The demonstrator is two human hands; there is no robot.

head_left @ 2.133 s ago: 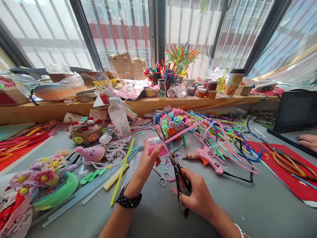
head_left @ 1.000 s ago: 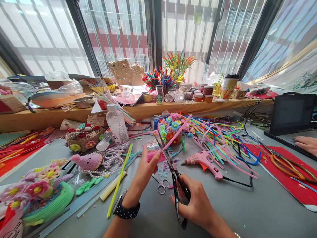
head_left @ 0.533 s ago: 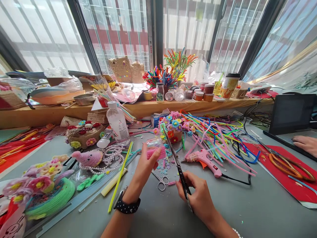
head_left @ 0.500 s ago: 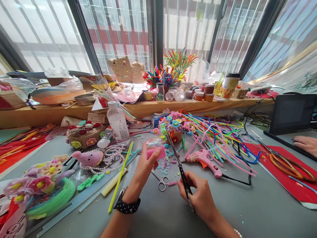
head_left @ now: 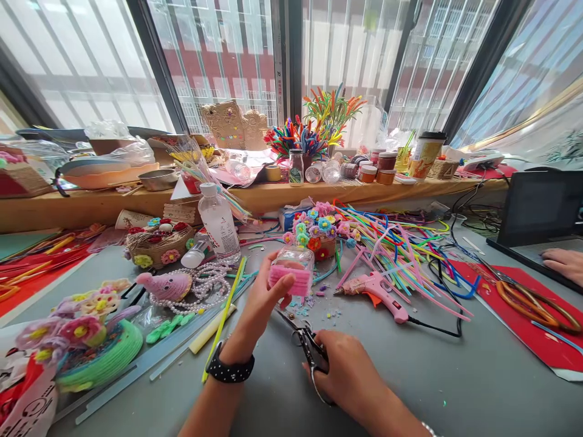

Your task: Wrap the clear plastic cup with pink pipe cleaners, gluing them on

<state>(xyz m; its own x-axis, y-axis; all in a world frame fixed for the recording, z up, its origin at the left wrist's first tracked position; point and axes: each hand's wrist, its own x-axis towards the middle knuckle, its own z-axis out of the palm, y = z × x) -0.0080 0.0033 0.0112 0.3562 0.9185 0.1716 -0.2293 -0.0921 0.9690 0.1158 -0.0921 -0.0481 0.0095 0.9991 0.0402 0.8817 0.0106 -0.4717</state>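
My left hand [head_left: 260, 297] is closed around a small clear container [head_left: 298, 256] with rows of pink pipe cleaner [head_left: 291, 280] wrapped along its lower part. In my right hand [head_left: 348, 367] is a pair of scissors [head_left: 316, 355] with black handles, held low over the grey table below the container. Small silver scissors [head_left: 291, 321] lie at that same spot, mostly covered by the larger pair. Short coloured clippings [head_left: 325, 291] are scattered beyond my hands. Behind them stands a pot of fuzzy flowers [head_left: 321, 230].
A pink glue gun [head_left: 380, 294] lies to the right, before heaped pipe cleaners [head_left: 401, 243]. Left are a bottle [head_left: 218, 224], bead strings [head_left: 214, 285] and a green flower basket [head_left: 102, 358]. Large scissors [head_left: 532, 303] rest on red sheets. Another person's hand [head_left: 565, 264] touches a laptop [head_left: 540, 212].
My right hand has brought the black scissors down and to the left, from pointing upward beside the container to low over the small scissors. My left hand keeps the container, now turned more toward me.
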